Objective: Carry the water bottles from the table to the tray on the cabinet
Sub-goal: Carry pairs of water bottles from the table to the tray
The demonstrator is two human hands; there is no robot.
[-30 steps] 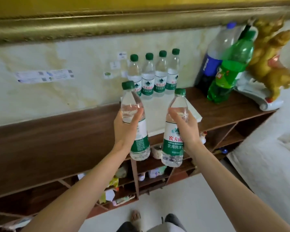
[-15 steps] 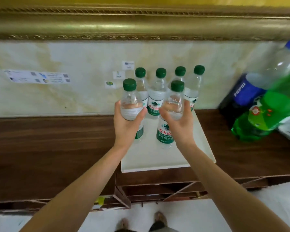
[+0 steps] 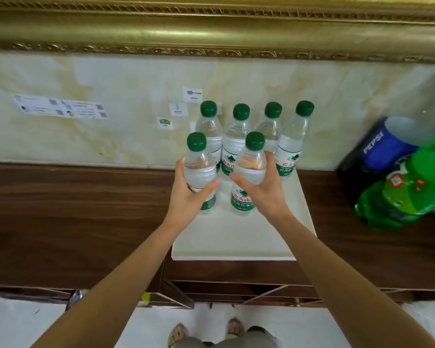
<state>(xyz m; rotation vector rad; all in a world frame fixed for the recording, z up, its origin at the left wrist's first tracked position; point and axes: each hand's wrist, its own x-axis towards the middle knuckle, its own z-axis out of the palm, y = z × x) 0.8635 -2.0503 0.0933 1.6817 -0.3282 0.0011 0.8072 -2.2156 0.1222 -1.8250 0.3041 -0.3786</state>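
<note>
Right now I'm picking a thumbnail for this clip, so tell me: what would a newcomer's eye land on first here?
First, the two hands at centre: the left hand and right hand each grip a green-capped water bottle, the left bottle and right bottle, over the white tray. Behind them a row of four matching bottles stands at the tray's back by the wall. At the right edge lean a Pepsi bottle and a green soda bottle.

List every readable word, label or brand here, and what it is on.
"PEPSI": blue label of the big bottle.
"农夫山": green label of the bottle in the right hand.
"bottle", "spoon": small wall stickers; faint.
Long wall sticker: too blurred.
</note>
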